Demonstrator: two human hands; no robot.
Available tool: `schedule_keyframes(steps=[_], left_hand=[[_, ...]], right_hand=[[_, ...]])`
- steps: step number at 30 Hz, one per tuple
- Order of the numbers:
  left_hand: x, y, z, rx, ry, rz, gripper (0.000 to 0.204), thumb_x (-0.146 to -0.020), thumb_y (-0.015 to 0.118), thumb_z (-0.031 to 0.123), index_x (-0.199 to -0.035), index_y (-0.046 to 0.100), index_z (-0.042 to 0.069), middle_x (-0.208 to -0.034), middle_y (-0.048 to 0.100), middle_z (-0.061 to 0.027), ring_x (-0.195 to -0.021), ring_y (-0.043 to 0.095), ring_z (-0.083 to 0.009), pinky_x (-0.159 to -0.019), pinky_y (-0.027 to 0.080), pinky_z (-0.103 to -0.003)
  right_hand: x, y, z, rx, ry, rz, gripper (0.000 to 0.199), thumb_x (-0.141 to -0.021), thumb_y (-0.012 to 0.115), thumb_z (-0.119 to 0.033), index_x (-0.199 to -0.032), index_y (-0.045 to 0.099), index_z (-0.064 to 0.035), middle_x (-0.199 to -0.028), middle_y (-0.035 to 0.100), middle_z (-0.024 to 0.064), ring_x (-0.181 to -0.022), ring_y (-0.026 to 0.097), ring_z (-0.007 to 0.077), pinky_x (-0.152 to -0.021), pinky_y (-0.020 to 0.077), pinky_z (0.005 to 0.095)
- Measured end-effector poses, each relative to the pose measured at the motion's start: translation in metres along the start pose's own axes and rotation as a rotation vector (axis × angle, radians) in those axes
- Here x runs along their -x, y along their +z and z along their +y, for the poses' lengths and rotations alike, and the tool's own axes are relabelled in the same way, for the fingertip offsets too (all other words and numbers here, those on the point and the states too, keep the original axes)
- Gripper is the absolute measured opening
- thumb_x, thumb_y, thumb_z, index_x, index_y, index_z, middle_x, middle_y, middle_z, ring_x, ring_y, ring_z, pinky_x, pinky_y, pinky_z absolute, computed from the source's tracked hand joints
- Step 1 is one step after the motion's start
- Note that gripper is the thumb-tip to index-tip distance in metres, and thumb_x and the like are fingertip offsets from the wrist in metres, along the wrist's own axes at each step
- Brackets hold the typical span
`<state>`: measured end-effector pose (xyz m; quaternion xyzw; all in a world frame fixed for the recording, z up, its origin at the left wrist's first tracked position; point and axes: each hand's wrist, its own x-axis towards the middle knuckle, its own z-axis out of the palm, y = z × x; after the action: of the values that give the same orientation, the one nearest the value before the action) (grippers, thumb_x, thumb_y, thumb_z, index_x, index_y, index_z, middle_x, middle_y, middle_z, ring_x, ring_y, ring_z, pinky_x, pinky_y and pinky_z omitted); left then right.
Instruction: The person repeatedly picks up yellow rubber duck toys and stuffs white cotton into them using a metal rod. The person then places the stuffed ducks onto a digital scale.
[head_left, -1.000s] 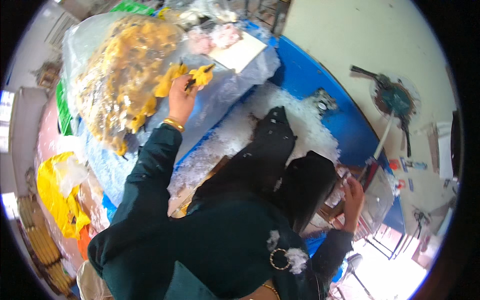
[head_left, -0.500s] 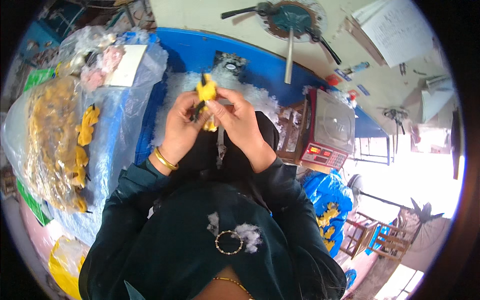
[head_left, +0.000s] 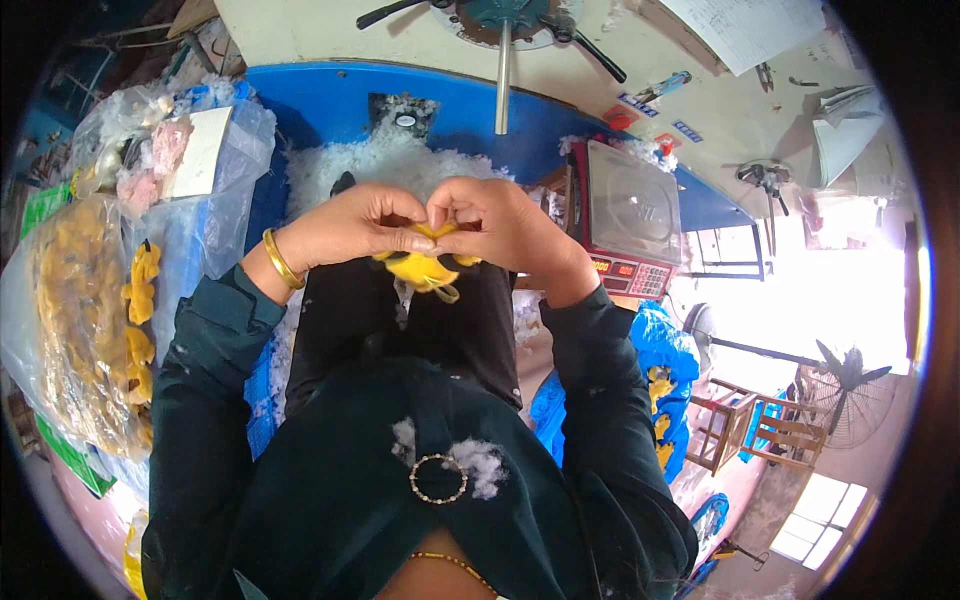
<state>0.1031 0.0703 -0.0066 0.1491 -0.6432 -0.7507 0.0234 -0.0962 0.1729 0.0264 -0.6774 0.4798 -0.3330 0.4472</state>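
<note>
Plush piece (head_left: 420,268), one, yellow, pinched in left hand (head_left: 345,228) and right hand (head_left: 505,228), both nearly closed, one scale (head_left: 632,220) nearby

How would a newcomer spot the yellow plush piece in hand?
Find the black trousers near picture centre. Over them, the left grip and right grip meet on the yellow plush piece. Unlike similar yellow pieces lying left and right, it alone is held.

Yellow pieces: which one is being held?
The yellow piece pinched by the left hand and right hand, over the lap; the other pieces lie in or beside the clear bag at left, or on blue plastic at right.
</note>
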Motion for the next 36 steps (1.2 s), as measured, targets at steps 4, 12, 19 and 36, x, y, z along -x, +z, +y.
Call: schedule_keyframes(steps=[4,12,19,36], left_hand=[[-0.018,0.008,-0.001,0.040,-0.008,0.049,0.022,-0.080,0.073,0.005,-0.099,0.064,0.002,-0.090,0.064,0.0001,-0.084,0.057,-0.0070,-0.076,0.047,-0.023],[-0.040,0.013,0.008,0.020,0.027,0.070,0.019,-0.079,0.070,0.001,-0.095,0.061,0.002,-0.093,0.062,-0.0007,-0.087,0.059,-0.0088,-0.079,0.049,-0.023],[-0.077,0.002,0.048,-0.970,0.551,0.477,0.018,-0.080,0.060,-0.002,-0.095,0.052,0.004,-0.095,0.053,-0.0126,-0.082,0.057,-0.0315,-0.070,0.048,-0.035],[-0.087,0.010,0.052,-1.185,0.583,0.628,0.021,-0.074,0.060,-0.008,-0.091,0.053,0.003,-0.093,0.057,-0.0118,-0.086,0.058,-0.0333,-0.071,0.048,-0.037]], right_hand=[[0.008,-0.012,0.002,0.175,0.071,0.077,0.020,-0.076,0.071,-0.014,-0.088,0.059,-0.0026,-0.075,0.063,0.0117,-0.069,0.062,0.0280,-0.064,0.0473,0.0330],[0.022,-0.035,0.043,0.563,-0.059,0.367,0.013,-0.067,0.068,-0.013,-0.077,0.065,-0.0064,-0.089,0.059,0.0058,-0.079,0.061,0.0277,-0.068,0.0497,0.0363],[0.016,-0.068,0.026,0.880,-0.027,0.718,0.013,-0.066,0.072,-0.018,-0.073,0.065,-0.0089,-0.081,0.056,0.0038,-0.069,0.060,0.0239,-0.058,0.0490,0.0348],[0.022,-0.052,0.022,0.922,0.016,0.789,0.016,-0.068,0.071,-0.021,-0.065,0.061,-0.0087,-0.075,0.053,0.0048,-0.060,0.057,0.0249,-0.052,0.0461,0.0358]])
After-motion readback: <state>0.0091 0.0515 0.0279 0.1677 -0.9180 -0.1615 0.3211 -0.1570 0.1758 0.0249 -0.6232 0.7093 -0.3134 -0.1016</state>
